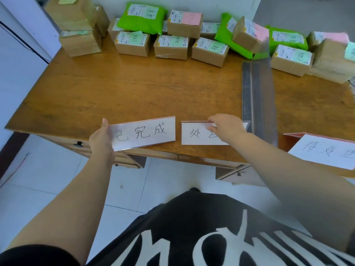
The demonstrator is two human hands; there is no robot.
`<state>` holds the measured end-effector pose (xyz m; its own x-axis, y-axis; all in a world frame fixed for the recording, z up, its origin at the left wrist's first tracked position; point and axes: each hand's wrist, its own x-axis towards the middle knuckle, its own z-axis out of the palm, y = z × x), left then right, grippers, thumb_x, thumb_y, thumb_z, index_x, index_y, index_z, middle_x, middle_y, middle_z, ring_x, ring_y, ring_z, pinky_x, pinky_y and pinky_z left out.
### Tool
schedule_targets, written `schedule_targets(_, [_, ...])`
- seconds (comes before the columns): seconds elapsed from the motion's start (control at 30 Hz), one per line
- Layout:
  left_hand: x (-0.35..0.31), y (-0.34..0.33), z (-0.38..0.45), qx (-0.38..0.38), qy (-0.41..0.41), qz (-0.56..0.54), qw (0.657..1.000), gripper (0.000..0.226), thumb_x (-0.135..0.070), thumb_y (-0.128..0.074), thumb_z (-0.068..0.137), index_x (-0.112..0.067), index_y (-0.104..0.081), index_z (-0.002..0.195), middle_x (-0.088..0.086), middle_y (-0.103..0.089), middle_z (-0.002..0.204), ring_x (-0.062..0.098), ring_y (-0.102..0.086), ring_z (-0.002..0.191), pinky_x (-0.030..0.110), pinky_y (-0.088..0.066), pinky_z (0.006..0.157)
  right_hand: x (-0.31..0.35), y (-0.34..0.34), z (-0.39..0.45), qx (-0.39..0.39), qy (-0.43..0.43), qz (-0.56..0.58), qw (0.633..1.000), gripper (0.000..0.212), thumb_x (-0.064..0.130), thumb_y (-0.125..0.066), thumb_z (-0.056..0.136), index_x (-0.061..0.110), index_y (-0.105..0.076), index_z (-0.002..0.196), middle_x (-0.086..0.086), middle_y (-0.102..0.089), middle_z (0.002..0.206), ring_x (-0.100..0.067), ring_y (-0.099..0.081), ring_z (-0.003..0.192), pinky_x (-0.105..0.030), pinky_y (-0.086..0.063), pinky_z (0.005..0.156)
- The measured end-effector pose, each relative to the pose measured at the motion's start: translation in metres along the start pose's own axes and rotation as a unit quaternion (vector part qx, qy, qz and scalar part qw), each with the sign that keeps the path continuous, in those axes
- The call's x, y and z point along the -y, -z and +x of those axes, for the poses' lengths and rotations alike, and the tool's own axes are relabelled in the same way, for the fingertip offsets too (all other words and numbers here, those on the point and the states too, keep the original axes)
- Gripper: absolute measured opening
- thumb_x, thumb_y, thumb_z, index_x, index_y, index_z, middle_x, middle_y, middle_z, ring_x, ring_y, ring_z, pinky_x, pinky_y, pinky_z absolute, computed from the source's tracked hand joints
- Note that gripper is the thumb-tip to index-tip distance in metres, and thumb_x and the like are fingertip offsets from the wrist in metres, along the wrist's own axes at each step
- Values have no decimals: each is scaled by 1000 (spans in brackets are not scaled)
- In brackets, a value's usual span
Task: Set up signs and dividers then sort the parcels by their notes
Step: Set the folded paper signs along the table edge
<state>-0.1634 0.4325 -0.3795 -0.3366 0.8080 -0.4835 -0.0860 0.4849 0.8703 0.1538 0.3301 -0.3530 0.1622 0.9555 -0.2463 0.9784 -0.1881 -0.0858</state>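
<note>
My left hand point(100, 138) grips the left end of a white handwritten sign in a clear stand point(146, 132), held at the table's front edge. My right hand point(225, 127) pinches the top right of a second white sign point(196, 134) standing just to the right of the first. A third sign point(324, 150) stands at the front right corner. A clear divider panel point(257, 93) stands upright on the table, running from front to back right of my right hand. Cardboard parcels point(132, 43) and green bag parcels point(141, 18) with green and pink notes line the back.
The wooden table point(124, 89) has drawers under its front edge. A taller stack of boxes point(76, 25) stands at the back left beside a white wall with a black cable. Tiled floor lies below.
</note>
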Motion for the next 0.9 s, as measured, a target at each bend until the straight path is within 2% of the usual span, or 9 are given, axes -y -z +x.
schedule_targets(0.07, [0, 0, -1, -5, 0, 0, 1000, 33, -51, -62, 81, -19, -59, 73, -3, -58, 74, 20, -57, 71, 43, -55, 81, 0, -4, 1, -4, -6, 7, 1000, 34, 33, -45, 97, 19, -53, 126, -4, -59, 127, -26, -57, 109, -31, -45, 74])
schedule_targets(0.2, [-2, -3, 0, -6, -3, -4, 1000, 34, -52, -63, 80, -21, -56, 69, -6, -50, 64, 12, -50, 57, 27, -47, 56, 1, -6, 2, -15, -13, 10, 1000, 30, 32, -44, 97, 18, -56, 122, -3, -60, 122, -26, -58, 106, -32, -46, 74])
schedule_targets(0.33, [-5, -5, 4, -6, -8, -1, 1000, 34, -53, -62, 81, -19, -58, 78, -6, -54, 73, 13, -53, 64, 27, -46, 56, 2, -11, 3, -13, 0, -21, 1000, 24, 26, -44, 98, 17, -55, 117, -3, -61, 114, -26, -61, 95, -30, -43, 65])
schedule_targets(0.4, [-5, -7, 7, -11, -12, 1, 1000, 34, -53, -61, 82, -19, -59, 82, -6, -55, 74, 12, -53, 65, 27, -46, 55, 2, -13, 2, -9, 5, -37, 999, 23, 24, -47, 97, 17, -53, 118, -2, -61, 113, -25, -62, 93, -31, -46, 65])
schedule_targets(0.57, [-3, -9, 16, -1, -18, -3, 1000, 31, -50, -61, 83, -21, -58, 72, -6, -52, 71, 11, -52, 61, 25, -45, 52, 0, -16, 2, -15, 15, -45, 999, 30, 30, -44, 98, 18, -49, 125, -2, -60, 120, -24, -62, 98, -32, -51, 73])
schedule_targets(0.7, [-8, -3, 25, 26, -13, -15, 999, 30, -47, -63, 83, -20, -58, 72, -5, -54, 74, 15, -54, 67, 31, -49, 66, 10, -11, 1, -24, 20, -47, 998, 65, 53, -38, 93, 14, -25, 144, -7, -46, 141, -27, -45, 127, -41, -39, 98])
schedule_targets(0.83, [-20, 7, 34, 53, -23, 8, 998, 34, -47, -61, 85, -18, -53, 68, -4, -49, 68, 13, -47, 59, 25, -42, 53, 58, 11, 12, -82, 59, -22, 995, 73, 59, -41, 89, 15, -25, 145, -6, -40, 146, -25, -36, 134, -41, -30, 107])
schedule_targets(0.9, [-29, 14, 38, 71, -17, 12, 997, 36, -46, -62, 84, -18, -50, 66, -4, -45, 65, 14, -43, 57, 25, -40, 53, 96, 21, 21, -87, 98, -2, 991, 72, 57, -46, 88, 16, -28, 144, -6, -40, 146, -25, -36, 134, -40, -28, 108])
